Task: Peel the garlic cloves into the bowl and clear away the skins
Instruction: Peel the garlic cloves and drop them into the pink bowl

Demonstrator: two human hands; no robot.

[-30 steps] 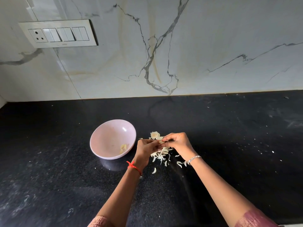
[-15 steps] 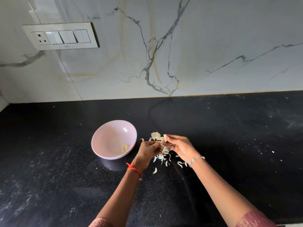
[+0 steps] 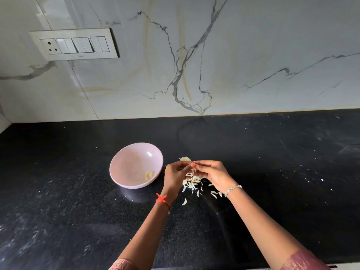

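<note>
Left hand (image 3: 176,175) and right hand (image 3: 211,173) together pinched one small garlic clove (image 3: 191,166); round pale-pink bowl (image 3: 126,164) sat just left, nearer the left hand.

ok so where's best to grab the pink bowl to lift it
Pinch the pink bowl at its left rim, coming from the left: round, no handle, open side up, and the peeled cloves lie inside on the right, the skins just beyond.

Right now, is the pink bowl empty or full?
Almost empty: the bowl holds only a few pale cloves near its bottom; the rest is bare.
</note>
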